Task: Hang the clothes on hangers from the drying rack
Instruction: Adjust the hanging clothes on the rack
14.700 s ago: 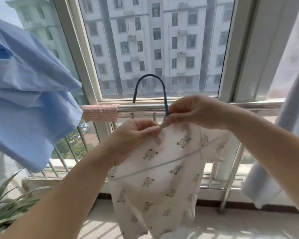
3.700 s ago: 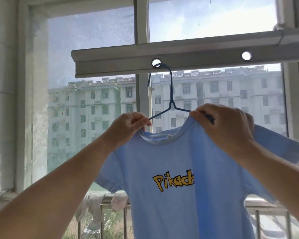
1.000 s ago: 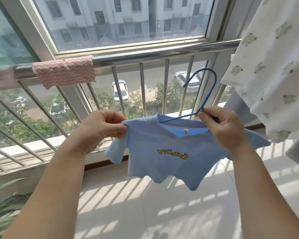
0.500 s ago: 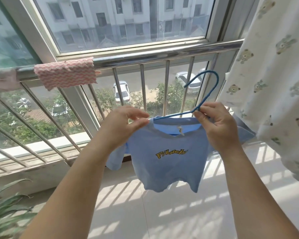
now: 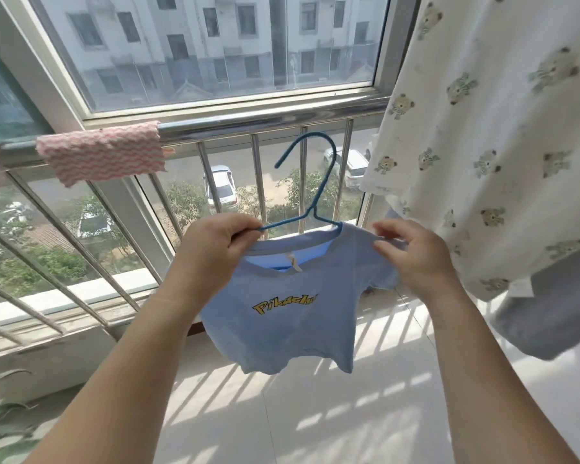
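A small light-blue T-shirt (image 5: 292, 316) with yellow "Pikachu" lettering hangs in front of me on a blue wire hanger (image 5: 318, 182), whose hook points up and left. My left hand (image 5: 211, 252) grips the hanger's left arm together with the shirt's left shoulder. My right hand (image 5: 416, 252) pinches the shirt's right shoulder and sleeve. The hanger's right arm is inside the shirt; its left arm shows bare near my left fingers.
A white bear-print garment (image 5: 482, 135) hangs close at the right, with grey cloth (image 5: 546, 316) below it. A steel railing (image 5: 248, 123) with a pink cloth (image 5: 104, 154) draped on it runs in front of the window. Plant leaves (image 5: 0, 423) sit bottom left. The tiled floor (image 5: 315, 413) lies below.
My right hand has shifted outward along the shirt's right shoulder, off the hanger. My left hand has closed over the hanger's left arm. The hanger hook has swung upright.
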Demonstrator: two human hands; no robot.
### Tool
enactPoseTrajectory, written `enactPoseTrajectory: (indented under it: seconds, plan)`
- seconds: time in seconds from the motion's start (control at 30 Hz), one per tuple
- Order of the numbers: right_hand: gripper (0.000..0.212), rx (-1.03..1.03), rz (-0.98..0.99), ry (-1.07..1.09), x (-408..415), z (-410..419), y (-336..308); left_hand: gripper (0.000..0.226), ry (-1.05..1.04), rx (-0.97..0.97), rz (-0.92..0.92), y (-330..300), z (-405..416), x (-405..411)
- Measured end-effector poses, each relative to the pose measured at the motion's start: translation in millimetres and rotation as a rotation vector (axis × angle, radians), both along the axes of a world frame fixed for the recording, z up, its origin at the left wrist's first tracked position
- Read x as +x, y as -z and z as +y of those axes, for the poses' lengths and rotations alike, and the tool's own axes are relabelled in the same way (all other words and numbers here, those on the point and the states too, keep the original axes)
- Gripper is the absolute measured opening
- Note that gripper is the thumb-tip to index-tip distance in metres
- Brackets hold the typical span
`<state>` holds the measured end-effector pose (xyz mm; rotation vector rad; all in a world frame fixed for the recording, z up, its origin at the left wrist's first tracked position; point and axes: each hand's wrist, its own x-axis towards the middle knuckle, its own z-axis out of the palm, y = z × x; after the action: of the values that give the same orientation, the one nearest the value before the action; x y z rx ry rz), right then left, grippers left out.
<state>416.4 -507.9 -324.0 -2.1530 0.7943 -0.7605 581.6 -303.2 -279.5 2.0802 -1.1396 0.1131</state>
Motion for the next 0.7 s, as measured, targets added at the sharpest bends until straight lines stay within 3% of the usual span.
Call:
enactPoseTrajectory:
  seconds: [0.27, 0.47, 0.6, 0.7]
  plan:
    - [0.011, -0.04, -0.023, -0.016, 9, -1, -2, 0.019, -0.001, 0.061, -0.085, -6, 18, 12]
    - [0.013, 0.007, -0.253, 0.04, 22, 4, -15, 0.017, 0.037, 0.067, -0.138, -12, 29, 20]
    - [0.03, 0.205, -0.12, -0.046, 22, -7, -17, 0.016, -0.046, -0.008, -0.141, -15, 39, 26]
    - [0.028, 0.291, -0.051, -0.196, 17, -14, -11, 0.016, -0.084, -0.015, -0.147, -16, 46, 32]
